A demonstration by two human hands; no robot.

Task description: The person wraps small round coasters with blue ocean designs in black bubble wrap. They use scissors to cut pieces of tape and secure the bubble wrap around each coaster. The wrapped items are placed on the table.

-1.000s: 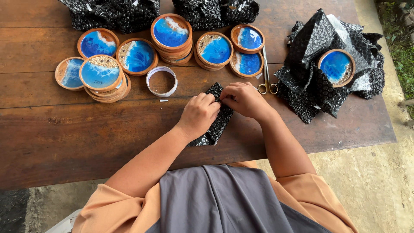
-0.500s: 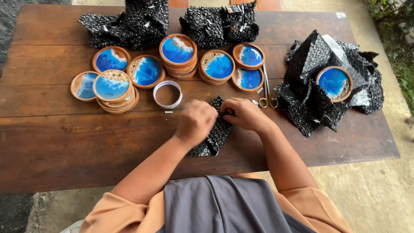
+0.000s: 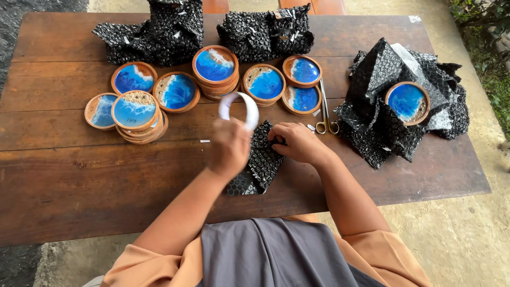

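Here, 2 hands, left hand (image 3: 229, 149) gripping 1 tape roll (image 3: 239, 110), right hand (image 3: 297, 142) on 1 black parcel (image 3: 260, 162).

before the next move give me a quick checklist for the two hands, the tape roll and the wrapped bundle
1. Left hand has the tape roll: ok, roll lifted off the table, blurred.
2. Right hand pins the bundle: ok, fingers pressed on the black bubble wrap.
3. Bundle flat on the table: ok.
4. Loose tape end found: cannot tell, roll too blurred.
5. Scissors close by: ok, just beyond the right hand.
6. Coasters out of the way: ok, stacked behind the bundle.
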